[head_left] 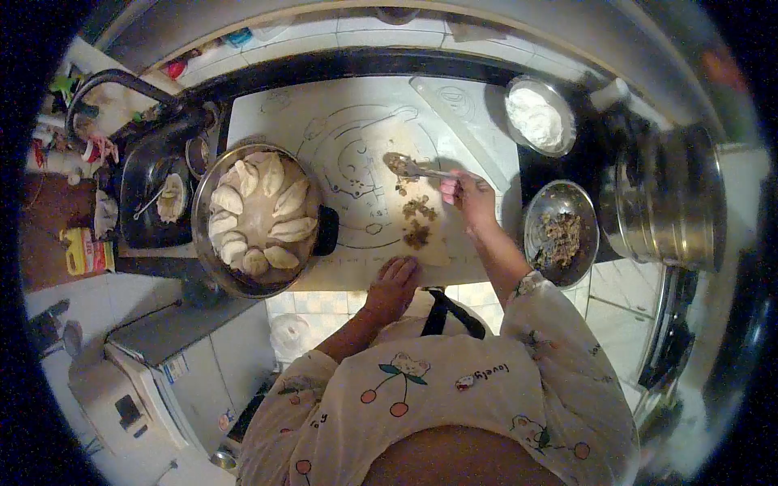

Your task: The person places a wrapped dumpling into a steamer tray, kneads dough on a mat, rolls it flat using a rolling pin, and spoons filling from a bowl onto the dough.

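Note:
My right hand (472, 202) is closed around the handle of a spoon (429, 172). The spoon's bowl touches brown chopped filling (417, 209), which lies in a line of clumps on a pale flat sheet that looks like rolled dough (433, 243). My left hand (394, 285) rests at the near edge of the white printed mat (340, 206), fingers laid flat by the sheet's near end. To the left, a round steel pan (312, 182) holds several folded dumplings (292, 230) set in a ring. A steel bowl (531, 217) with more filling (561, 236) stands on the right.
A bowl of white flour (536, 120) stands at the back right. A long pale bar (462, 134) lies diagonally across the mat's far right. Stacked steel pots (660, 198) stand at the far right. A black sink (150, 223) with a faucet (113, 74) is on the left.

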Motion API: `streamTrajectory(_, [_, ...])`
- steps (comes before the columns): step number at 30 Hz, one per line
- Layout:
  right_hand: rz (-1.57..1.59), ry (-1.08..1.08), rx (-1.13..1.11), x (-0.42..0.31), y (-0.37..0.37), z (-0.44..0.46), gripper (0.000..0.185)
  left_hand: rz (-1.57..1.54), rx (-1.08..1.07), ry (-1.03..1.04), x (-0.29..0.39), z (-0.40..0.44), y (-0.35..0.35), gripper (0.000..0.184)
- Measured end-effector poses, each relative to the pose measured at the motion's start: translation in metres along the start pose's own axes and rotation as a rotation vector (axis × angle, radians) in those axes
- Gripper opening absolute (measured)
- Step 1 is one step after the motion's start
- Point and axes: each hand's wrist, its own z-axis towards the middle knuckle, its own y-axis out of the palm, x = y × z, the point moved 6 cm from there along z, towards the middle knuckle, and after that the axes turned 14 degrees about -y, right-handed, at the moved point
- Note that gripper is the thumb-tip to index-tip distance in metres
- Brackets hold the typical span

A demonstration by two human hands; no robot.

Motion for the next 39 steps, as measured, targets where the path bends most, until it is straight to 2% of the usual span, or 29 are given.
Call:
streamTrajectory(2, [0.025, 0.007, 0.02, 0.008, 0.004, 0.0, 0.024, -0.012, 0.04, 0.053, 0.003, -0.001, -0.009, 0.039])
streamTrajectory(5, [-0.012, 0.07, 0.045, 0.039, -0.011, -0.008, 0.024, -0.113, -0.014, 0.044, 0.0, 0.0, -0.015, 0.038])
streamTrajectory(10, [0.067, 0.257, 0.145, 0.026, -0.015, -0.043, 0.022, -0.007, -0.113, 0.113, -0.002, -0.003, -0.018, 0.032])
streamTrajectory(14, [-0.008, 0.043, 0.181, -0.005, -0.016, -0.057, 0.021, 0.057, -0.142, 0.256, -0.002, 0.004, -0.041, 0.029])
streamTrajectory(17, [-0.095, -0.156, 0.162, -0.025, -0.023, -0.071, 0.023, 0.061, -0.3, 0.215, -0.006, 0.018, -0.066, 0.029])
streamTrajectory(20, [0.002, -0.271, 0.234, -0.066, -0.038, -0.103, 0.027, -0.044, -0.144, 0.269, -0.011, 0.043, -0.122, 0.028])
streamTrajectory(21, [-0.051, -0.347, 0.294, -0.078, -0.053, -0.116, 0.028, 0.128, -0.255, 0.118, -0.019, 0.065, -0.121, 0.027])
streamTrajectory(22, [-0.107, -0.42, 0.348, -0.091, -0.07, -0.131, 0.029, -0.056, -0.057, 0.191, -0.04, 0.077, -0.122, 0.025])
streamTrajectory(25, [-0.377, -0.57, 0.565, -0.111, -0.145, -0.169, 0.031, 0.366, -0.151, 0.059, -0.067, 0.141, -0.132, 0.027])
streamTrajectory(27, [-0.679, -0.493, 0.706, -0.115, -0.199, -0.187, 0.03, 0.409, -0.086, 0.054, -0.091, 0.178, -0.132, 0.029])
streamTrajectory(29, [-0.763, -0.475, 0.754, -0.123, -0.223, -0.198, 0.023, 0.409, 0.017, 0.108, -0.121, 0.211, -0.106, 0.031])
streamTrajectory(32, [-0.985, -0.369, 0.653, -0.109, -0.252, -0.195, 0.015, 0.556, -0.082, 0.11, -0.087, 0.226, -0.113, 0.034])
streamTrajectory(34, [-1.111, -0.323, 0.582, -0.102, -0.256, -0.191, 0.013, 0.55, -0.053, 0.161, -0.112, 0.232, -0.097, 0.037])
streamTrajectory(37, [-0.957, -0.309, 0.537, -0.091, -0.259, -0.186, 0.014, 0.599, 0.023, 0.311, -0.169, 0.238, -0.074, 0.037])
streamTrajectory(39, [-0.819, -0.256, 0.507, -0.082, -0.256, -0.183, 0.017, 0.66, 0.018, 0.365, -0.166, 0.237, -0.073, 0.035])
